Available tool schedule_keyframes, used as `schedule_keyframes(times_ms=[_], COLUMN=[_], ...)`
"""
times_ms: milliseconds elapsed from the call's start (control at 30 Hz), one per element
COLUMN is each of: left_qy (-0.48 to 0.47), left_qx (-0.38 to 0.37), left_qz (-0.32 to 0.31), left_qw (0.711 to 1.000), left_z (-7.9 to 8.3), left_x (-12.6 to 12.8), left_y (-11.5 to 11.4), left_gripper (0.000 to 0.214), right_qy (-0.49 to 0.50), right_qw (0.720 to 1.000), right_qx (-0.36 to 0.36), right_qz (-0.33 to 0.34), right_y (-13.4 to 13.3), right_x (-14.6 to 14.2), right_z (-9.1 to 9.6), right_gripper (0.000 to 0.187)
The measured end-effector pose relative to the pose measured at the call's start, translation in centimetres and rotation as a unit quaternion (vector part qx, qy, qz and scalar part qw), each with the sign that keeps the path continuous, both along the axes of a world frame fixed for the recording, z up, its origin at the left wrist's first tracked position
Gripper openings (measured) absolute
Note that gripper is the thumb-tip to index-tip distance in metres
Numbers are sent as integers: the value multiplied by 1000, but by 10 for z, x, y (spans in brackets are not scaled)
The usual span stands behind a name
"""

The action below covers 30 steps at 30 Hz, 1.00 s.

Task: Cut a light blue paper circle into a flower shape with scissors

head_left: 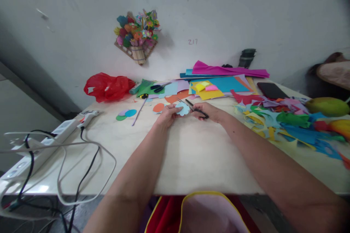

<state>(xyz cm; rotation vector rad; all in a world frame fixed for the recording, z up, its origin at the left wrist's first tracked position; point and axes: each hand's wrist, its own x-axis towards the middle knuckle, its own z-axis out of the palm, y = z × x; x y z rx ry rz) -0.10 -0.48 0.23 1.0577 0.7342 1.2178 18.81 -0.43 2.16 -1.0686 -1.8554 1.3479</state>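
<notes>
My left hand [167, 113] pinches a light blue paper flower shape [182, 109] with scalloped edges, held just above the table. My right hand [208, 112] is closed around the black handles of a pair of scissors [194, 109]. The blades point left toward the paper shape and look slightly apart at its right edge. Both forearms reach out over the pale tabletop [188, 153].
Cut paper circles [126, 114] and an orange one [158, 107] lie left of my hands. Coloured sheets [218, 85], a scrap heap [290, 123], a phone [272, 90] and a red bag [108, 86] ring the area. A power strip [51, 138] with cables sits left. A paper bouquet [138, 34] hangs on the wall.
</notes>
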Motion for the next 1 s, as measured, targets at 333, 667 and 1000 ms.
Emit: schedule_keyframes(times_ms=[333, 667, 1000], left_qy=[-4, -4, -13], left_qx=[-4, -6, -11], left_qz=[-5, 3, 8], left_qw=[1000, 1000, 1000], left_z=[-2, 1, 0], left_x=[-1, 1, 1], left_y=[1, 0, 0], left_gripper=[18, 19, 19], right_qy=[1, 11, 15], right_qw=[1000, 1000, 1000], right_qx=[6, 4, 0], right_qz=[3, 7, 14], right_y=[1, 2, 2], right_x=[0, -1, 0], right_z=[-1, -3, -3], right_gripper=[23, 23, 24])
